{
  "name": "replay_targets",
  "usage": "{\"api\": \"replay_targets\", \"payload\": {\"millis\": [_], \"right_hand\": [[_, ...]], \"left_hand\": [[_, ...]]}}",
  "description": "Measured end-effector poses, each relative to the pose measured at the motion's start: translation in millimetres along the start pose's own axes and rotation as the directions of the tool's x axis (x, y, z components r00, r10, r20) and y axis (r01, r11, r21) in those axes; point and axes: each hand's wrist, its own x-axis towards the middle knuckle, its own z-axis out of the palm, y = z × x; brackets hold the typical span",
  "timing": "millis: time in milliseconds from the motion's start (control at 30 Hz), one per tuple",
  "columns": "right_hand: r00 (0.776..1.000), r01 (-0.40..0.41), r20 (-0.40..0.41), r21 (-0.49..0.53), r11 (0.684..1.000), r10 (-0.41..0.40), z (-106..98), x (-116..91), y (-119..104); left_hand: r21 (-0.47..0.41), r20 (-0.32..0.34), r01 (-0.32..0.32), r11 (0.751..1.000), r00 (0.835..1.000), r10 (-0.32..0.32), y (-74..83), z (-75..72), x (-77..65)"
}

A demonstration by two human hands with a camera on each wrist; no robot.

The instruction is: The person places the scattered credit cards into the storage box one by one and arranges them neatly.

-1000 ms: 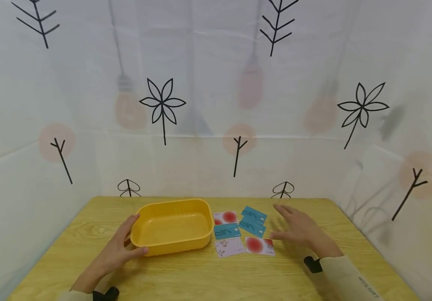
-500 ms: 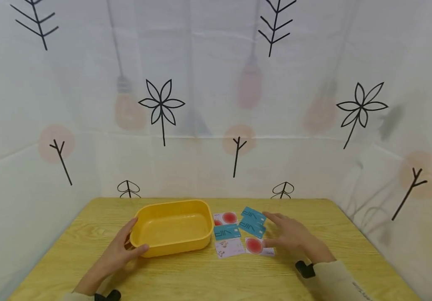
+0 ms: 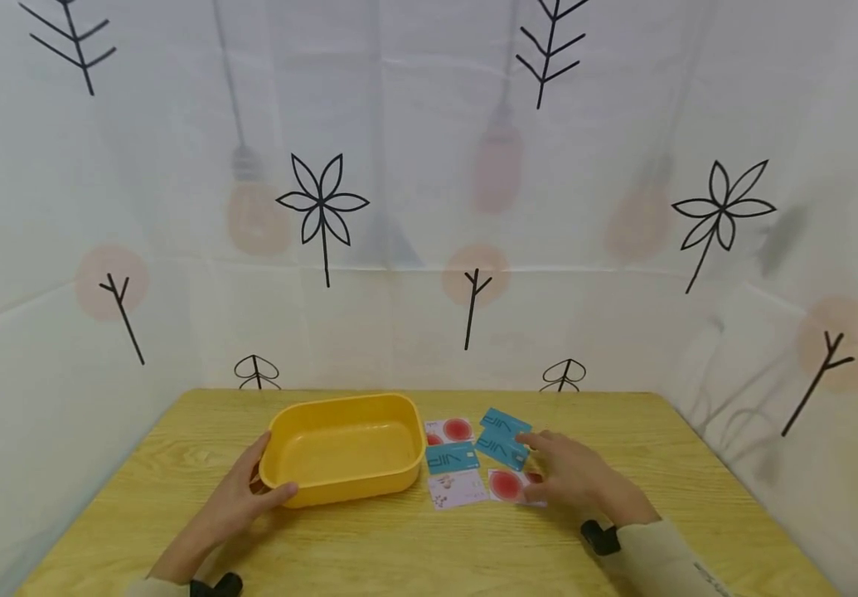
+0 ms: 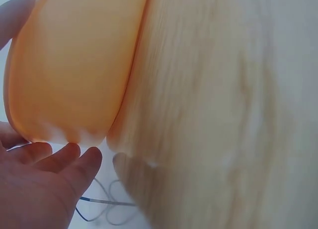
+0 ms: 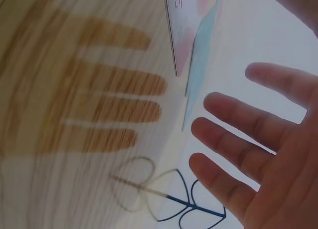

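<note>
My left hand holds the left end of a yellow plastic tub, thumb on the near side and fingers behind. In the left wrist view its fingertips rest against the tub's end wall. Several plastic cards lie right of the tub: two overlapping teal VIP cards, another teal card, two white cards with red circles, one at the back and one in front, and a pale floral card. Over the right-hand cards hovers my right hand, fingers spread, holding nothing.
Everything sits on a yellow wood-grain table. A white cloth printed with plants and lamps hangs behind and at both sides. Dark straps show at the wrists.
My right hand has moved left and slightly toward me, from beside the cards to over the right-hand ones. The left hand and the tub stay in place.
</note>
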Motion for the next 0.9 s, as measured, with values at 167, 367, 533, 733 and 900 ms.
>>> {"api": "replay_targets", "payload": {"millis": [167,367,533,733,900], "right_hand": [[1.0,-0.011,0.022,0.026,1.0,0.01,1.5,-2.3,-1.7],[0.997,0.049,0.048,0.096,0.994,-0.053,1.2,-3.0,-0.4],[0.994,0.081,0.064,0.119,0.99,-0.089,2.3,-2.8,2.3],[0.989,0.113,0.074,0.155,0.981,-0.126,2.5,-1.6,3.8],[0.983,0.154,0.076,0.173,0.973,-0.169,1.6,-0.4,3.7]], "left_hand": [[0.028,-0.004,0.02,0.999,1.0,-0.02,-1.9,0.2,0.5],[0.036,-0.004,0.045,0.998,0.999,-0.045,-2.3,0.1,0.8],[0.006,0.003,0.046,0.999,0.999,-0.046,-2.1,1.6,0.5],[0.0,0.003,0.032,0.999,0.999,-0.032,-1.6,1.4,0.5],[0.008,0.008,0.039,0.999,0.999,-0.039,-2.8,1.2,1.1]]}}
